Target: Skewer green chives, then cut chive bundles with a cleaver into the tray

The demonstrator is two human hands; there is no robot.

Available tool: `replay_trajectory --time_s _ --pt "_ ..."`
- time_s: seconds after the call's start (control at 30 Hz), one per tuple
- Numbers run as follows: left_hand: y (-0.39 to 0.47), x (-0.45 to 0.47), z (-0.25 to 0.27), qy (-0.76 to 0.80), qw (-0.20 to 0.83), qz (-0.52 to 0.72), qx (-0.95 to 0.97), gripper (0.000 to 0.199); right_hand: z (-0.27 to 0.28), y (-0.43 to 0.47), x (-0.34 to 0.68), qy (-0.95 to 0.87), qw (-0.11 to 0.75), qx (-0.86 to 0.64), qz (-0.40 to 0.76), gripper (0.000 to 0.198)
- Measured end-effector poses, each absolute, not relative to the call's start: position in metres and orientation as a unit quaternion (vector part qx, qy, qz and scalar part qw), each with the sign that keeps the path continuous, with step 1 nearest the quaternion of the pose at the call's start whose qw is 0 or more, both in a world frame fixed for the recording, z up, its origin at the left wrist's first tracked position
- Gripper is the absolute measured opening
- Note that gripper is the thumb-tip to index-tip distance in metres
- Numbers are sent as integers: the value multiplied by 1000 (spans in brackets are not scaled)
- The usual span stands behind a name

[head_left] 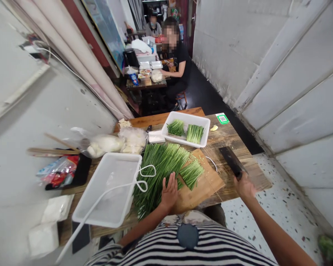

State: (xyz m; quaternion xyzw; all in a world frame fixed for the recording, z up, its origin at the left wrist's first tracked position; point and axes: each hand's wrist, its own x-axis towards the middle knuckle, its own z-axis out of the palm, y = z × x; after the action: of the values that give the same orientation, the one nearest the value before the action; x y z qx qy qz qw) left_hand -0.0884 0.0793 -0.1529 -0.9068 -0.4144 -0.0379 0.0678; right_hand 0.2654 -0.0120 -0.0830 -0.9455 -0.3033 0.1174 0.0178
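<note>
My left hand [170, 190] rests on a big heap of long green garlic chives [158, 166], its fingers stretched out and nothing gripped. Beside it, a shorter cut bundle of chives [192, 173] lies on the wooden cutting board [205, 188], with small chopped bits near its upper edge. Out to the right, my right hand [244, 185] is wrapped round the handle of a cleaver [231, 159]. The dark blade is over the table, away from the board; whether it touches the wood I cannot tell.
A white tub [205, 138] behind the board holds two cut chive bundles. An empty white bin [100, 218] stands left, crossed by a white cable [100, 197]. Bagged food [133, 138] lies behind it. Another person [180, 66] sits at a farther table.
</note>
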Motion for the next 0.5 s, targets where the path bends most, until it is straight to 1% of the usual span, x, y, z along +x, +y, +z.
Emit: replay_trajectory --time_s 0.17,0.27,0.37,0.43,0.47,0.5 --pt "79 -81 -151 -430 81 -33 -898 40 -110 5 286 -314 33 -939 139 59" --pt "83 -75 -146 -439 78 -11 -895 37 -117 8 289 -321 25 -934 154 58" --pt "89 -72 -141 -435 68 12 -898 38 -112 12 281 -357 4 -929 99 50" --pt "92 -72 -140 -427 49 25 -902 37 -103 15 266 -399 17 -916 40 41" --pt "93 -72 -139 -424 39 30 -904 37 -99 17 255 -436 34 -899 39 37" --pt "94 -73 -139 -422 31 34 -906 37 -95 20 242 -482 55 -872 63 32"
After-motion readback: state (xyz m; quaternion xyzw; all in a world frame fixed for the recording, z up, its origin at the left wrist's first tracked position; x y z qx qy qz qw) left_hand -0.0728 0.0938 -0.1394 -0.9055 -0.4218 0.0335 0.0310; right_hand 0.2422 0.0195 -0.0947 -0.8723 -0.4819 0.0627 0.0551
